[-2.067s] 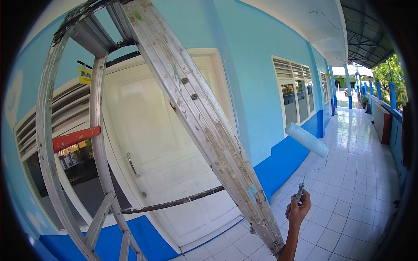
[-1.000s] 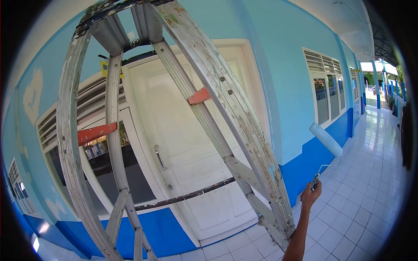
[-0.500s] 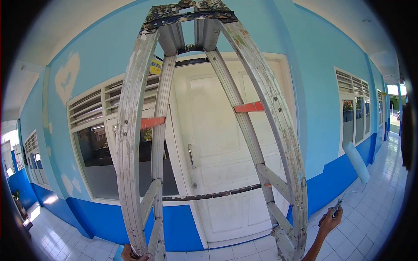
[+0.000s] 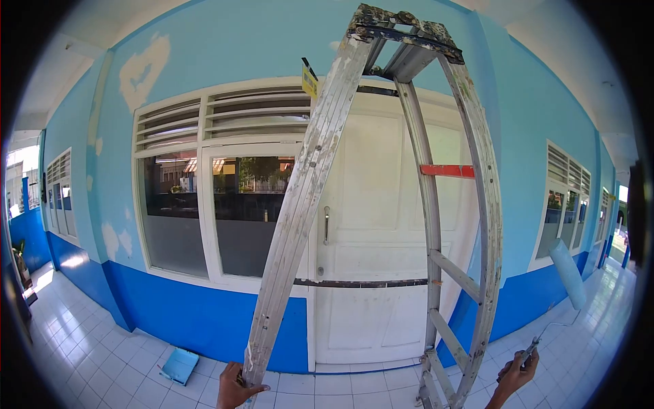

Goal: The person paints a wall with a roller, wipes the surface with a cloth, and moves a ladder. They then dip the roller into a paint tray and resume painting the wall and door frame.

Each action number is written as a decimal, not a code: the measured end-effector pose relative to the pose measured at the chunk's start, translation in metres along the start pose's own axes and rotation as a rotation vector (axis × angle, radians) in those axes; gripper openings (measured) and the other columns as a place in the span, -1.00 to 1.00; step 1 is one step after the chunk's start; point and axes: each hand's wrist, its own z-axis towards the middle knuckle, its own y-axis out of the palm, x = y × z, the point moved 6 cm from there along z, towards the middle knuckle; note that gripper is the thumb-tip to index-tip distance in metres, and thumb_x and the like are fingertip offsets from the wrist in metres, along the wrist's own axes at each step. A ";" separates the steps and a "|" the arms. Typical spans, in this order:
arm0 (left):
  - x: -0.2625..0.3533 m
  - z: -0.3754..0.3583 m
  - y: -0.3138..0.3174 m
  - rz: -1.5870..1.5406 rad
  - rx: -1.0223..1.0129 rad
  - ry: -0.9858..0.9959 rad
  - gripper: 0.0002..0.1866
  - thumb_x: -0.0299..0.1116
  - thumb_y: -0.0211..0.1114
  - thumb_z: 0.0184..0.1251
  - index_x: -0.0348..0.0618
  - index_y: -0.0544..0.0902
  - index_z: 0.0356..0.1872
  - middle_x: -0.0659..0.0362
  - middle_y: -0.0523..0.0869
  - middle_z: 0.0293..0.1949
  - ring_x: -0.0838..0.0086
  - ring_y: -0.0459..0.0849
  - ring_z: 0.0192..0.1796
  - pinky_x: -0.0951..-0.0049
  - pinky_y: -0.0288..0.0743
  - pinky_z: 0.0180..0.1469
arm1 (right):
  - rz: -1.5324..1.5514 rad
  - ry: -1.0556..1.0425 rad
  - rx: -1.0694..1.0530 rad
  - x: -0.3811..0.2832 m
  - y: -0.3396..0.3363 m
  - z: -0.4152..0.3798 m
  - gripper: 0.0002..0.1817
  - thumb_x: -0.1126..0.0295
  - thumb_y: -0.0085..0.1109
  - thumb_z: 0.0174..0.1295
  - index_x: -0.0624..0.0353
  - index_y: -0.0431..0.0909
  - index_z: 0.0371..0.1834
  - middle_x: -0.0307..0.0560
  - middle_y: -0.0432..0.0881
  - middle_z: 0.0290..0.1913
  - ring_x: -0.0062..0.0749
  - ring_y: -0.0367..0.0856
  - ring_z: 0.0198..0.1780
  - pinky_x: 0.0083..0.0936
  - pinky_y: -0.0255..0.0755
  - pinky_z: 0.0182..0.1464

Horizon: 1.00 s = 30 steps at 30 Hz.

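Note:
A tall, paint-spattered metal stepladder stands in front of me, its dark top cap leaning to the right. My left hand is closed around the lower part of its left rail. At the lower right, my right hand grips the handle of a paint roller. The roller's light blue sleeve is raised in front of the wall, right of the ladder. A light blue paint tray lies on the tiles left of my left hand.
Behind the ladder are a white door and a louvred window. The wall is light blue above and darker blue below, with pale patches at left. White tiles cover the floor. A potted plant stands far left.
The ladder's top has shifted right and its stance has turned in my view. My left hand has moved right and up with the rail. The paint tray now shows fully; the roller sits slightly lower.

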 end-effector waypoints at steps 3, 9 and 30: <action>0.002 -0.005 -0.001 0.116 0.063 0.106 -0.29 -0.14 0.86 -0.45 -0.32 0.64 -0.26 0.08 0.61 -0.33 0.31 0.62 -0.33 0.24 0.52 -0.31 | -0.003 0.021 -0.021 -0.024 -0.003 -0.024 -0.53 0.60 0.08 0.33 0.32 0.40 0.33 -0.10 0.58 -0.28 -0.69 0.33 -0.72 -0.65 0.15 -0.78; -0.025 0.007 0.002 0.080 0.047 0.137 -0.29 -0.06 0.86 -0.45 -0.26 0.57 -0.38 0.13 0.52 -0.41 0.34 0.52 -0.42 0.21 0.47 -0.40 | 0.043 0.052 -0.082 -0.069 -0.005 -0.056 -0.59 0.60 0.08 0.33 0.34 0.43 0.26 -0.10 0.58 -0.29 -0.68 0.35 -0.73 -0.66 0.18 -0.79; -0.012 0.005 -0.018 0.007 -0.110 0.184 -0.42 -0.38 0.80 -0.34 -0.30 0.59 -0.28 0.08 0.61 -0.37 0.35 0.60 -0.38 0.26 0.51 -0.36 | -0.154 0.041 -0.022 -0.219 -0.174 -0.104 -0.62 0.55 0.18 0.36 0.32 0.49 0.24 -0.06 0.65 -0.25 -0.69 0.42 -0.63 -0.72 0.26 -0.73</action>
